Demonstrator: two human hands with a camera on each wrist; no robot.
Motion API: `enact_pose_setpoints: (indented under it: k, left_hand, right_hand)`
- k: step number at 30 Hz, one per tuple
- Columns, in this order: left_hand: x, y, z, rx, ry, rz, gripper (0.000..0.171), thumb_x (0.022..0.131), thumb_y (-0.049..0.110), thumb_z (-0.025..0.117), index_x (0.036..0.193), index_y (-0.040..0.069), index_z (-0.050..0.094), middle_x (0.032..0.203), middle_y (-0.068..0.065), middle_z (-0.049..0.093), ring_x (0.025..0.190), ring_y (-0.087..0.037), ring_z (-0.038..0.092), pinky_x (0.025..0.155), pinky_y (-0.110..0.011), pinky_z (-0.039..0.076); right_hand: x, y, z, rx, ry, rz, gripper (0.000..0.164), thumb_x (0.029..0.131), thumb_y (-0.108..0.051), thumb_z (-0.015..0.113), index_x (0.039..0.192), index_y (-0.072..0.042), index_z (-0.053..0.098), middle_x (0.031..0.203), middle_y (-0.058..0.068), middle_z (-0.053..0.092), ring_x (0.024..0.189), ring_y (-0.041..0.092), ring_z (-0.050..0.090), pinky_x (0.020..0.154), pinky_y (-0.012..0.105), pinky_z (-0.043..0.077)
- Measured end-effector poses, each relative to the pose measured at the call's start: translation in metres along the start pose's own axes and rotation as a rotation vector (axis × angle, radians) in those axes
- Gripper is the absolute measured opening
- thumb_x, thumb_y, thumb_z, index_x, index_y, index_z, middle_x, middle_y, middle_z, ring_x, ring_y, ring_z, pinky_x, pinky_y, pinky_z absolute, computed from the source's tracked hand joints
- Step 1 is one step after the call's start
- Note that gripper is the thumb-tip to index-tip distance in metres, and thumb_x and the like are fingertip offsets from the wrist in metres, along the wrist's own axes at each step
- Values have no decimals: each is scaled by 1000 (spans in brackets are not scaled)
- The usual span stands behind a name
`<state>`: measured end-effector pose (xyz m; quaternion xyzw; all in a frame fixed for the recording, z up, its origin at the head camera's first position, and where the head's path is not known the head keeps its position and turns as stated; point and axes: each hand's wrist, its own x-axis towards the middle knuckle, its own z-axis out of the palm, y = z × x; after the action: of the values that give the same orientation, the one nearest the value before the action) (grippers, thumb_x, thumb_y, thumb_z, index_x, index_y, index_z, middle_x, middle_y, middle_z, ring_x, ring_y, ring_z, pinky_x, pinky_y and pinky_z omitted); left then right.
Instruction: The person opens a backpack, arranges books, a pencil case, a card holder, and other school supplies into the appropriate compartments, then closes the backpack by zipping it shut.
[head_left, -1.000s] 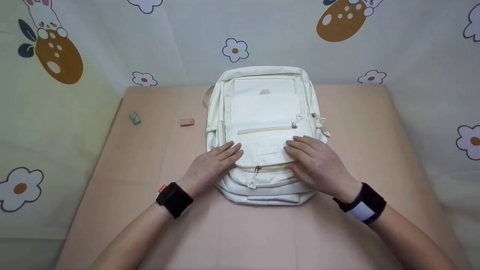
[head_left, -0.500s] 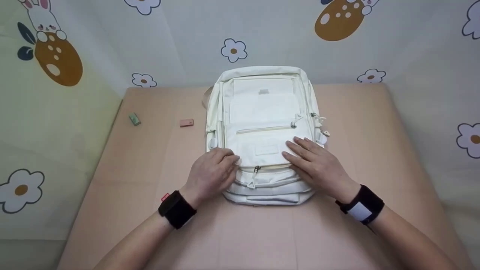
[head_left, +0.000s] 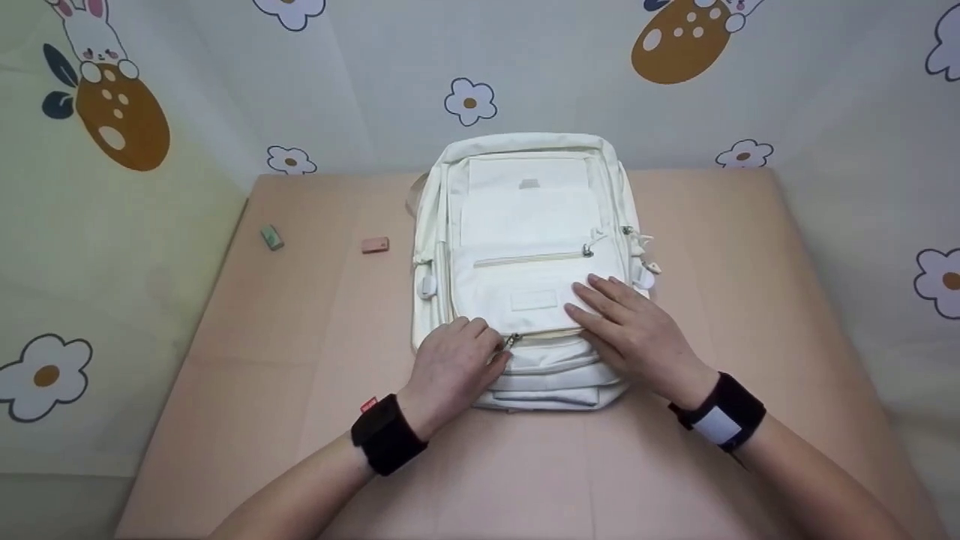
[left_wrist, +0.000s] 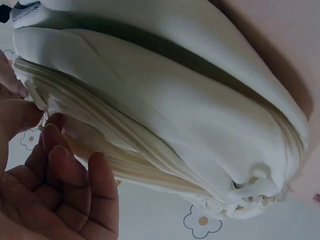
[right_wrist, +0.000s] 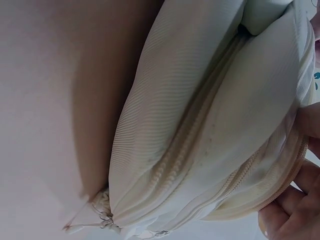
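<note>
A cream-white backpack (head_left: 529,217) lies front side up on the table. My left hand (head_left: 454,367) pinches the zipper pull (head_left: 511,342) of the lower front pocket between thumb and fingertips. In the left wrist view, thumb and index finger meet at that small pull (left_wrist: 44,119), with the other fingers loosely bent. On the right part of the front panel rests my right hand (head_left: 645,330), its fingers extended and spread. The right wrist view has its thumb (right_wrist: 309,120) by the zipped edge (right_wrist: 292,182) of the pocket.
Left of the backpack lie a pink eraser-like block (head_left: 375,245) and a green one (head_left: 272,237). A pinkish cloth covers the table (head_left: 720,247). A patterned curtain (head_left: 390,67) encloses the back and sides.
My left hand has slid from the backpack's left edge toward the middle and down, its fingers bending to take hold of the zipper pull. The right hand stays almost still.
</note>
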<state>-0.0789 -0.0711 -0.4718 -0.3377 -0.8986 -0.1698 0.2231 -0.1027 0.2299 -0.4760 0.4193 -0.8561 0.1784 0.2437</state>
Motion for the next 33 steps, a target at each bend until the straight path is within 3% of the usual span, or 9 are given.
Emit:
enact_pose_setpoints:
  k: [4,9,19,25,29,33]
  left_hand:
    - [-1,-1,-1,-37,30,-8,9,88,12,76,87,14,68,76,5,61,64,-14,55,52,-28,44]
    - [-3,-4,-7,-61,-8,-25,7,94,10,72,91,13,66,79,4,62,68,-13,57,55,-27,46]
    - [-15,-28,-16,41,12,-2,6,95,11,71,92,10,66,80,1,61,67,-17,55,52,-28,42]
    - [-25,-42,-20,20,-23,-83,5,92,7,74,95,9,72,83,-2,64,68,-20,57,53,-31,45]
    - [-26,-43,-20,-66,-93,-160,10,91,9,75,99,14,75,85,1,65,72,-18,59,54,-31,47]
    - [-26,-42,-19,-172,-160,-251,6,92,16,78,94,17,72,85,7,62,75,-13,57,59,-29,47]
  right_hand:
    - [0,-1,0,2,4,0,42,94,-12,69,136,-9,67,143,15,59,135,37,52,113,51,38]
    - [1,-2,0,-2,6,-11,41,97,-13,66,137,-8,66,143,16,59,135,38,52,112,51,38]
    - [1,-2,1,-8,9,-20,40,97,-14,65,137,-8,66,143,16,59,135,38,52,111,51,40]
    - [1,-2,0,-14,1,-18,40,97,-14,64,137,-8,66,143,16,59,135,37,52,111,51,40]
    - [1,-2,-1,-19,-3,-17,41,97,-13,65,137,-7,65,142,17,59,135,38,52,111,51,40]
    - [2,-4,-2,-25,-3,-18,42,95,-12,67,137,-5,65,142,18,59,135,38,52,111,52,40]
